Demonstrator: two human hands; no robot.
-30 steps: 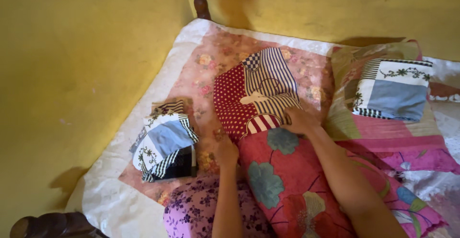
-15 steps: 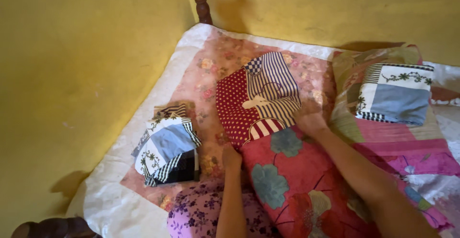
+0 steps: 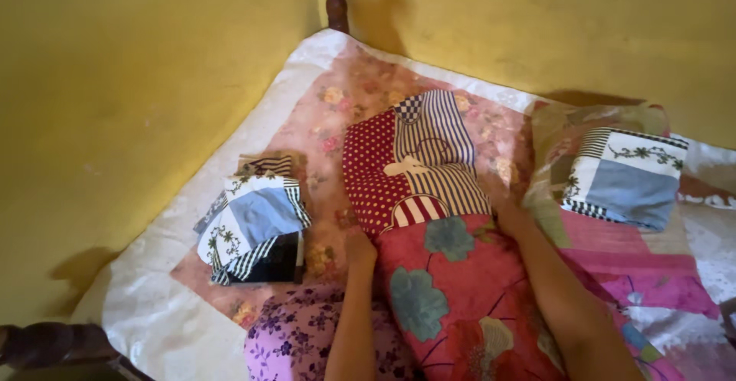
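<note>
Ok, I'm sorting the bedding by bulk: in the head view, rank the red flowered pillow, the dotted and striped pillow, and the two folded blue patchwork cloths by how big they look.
1. Red flowered pillow, though it lies nearest the camera.
2. Dotted and striped pillow.
3. Folded cloth by the wall and folded cloth on the far pillow: these look alike, so I won't rank them.

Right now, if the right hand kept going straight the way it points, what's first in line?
Probably the pink floral sheet just past the striped patchwork pillow that the right hand is pressed beside, then the yellow wall. The hand is blurred, so its direction is approximate.
</note>
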